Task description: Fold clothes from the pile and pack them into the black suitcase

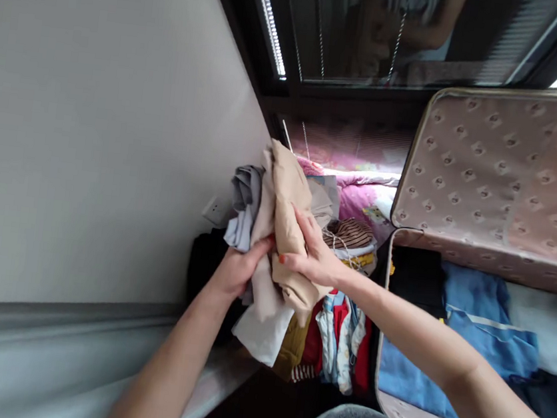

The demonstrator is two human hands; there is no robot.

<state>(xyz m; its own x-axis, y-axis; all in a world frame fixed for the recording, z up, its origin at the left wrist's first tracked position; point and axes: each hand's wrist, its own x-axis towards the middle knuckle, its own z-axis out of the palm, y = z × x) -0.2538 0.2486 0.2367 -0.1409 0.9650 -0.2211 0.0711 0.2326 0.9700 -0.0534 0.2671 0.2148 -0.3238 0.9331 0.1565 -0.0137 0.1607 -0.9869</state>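
Note:
Between my hands is an upright bundle of folded clothes. My left hand (242, 268) grips its left side, with the thumb over a pale pink folded garment (264, 214). A grey folded garment (247, 189) sticks out above that hand, and a white cloth (264, 331) hangs out at the bottom. My right hand (314, 255) holds a beige folded garment (288, 190) on the bundle's right side, thumb and fingers pressed on its face. The kind of each garment does not show. Behind and below lie more clothes, among them a brown striped piece (350, 234).
An open suitcase (412, 164) with patterned pink lining stands at the right, blue and black clothes (476, 325) inside. A pale wall (93, 114) with a socket (215, 210) rises at the left. Pink bedding (357, 201) lies beneath the dark-framed window. Red and patterned clothes (339, 337) are piled in front.

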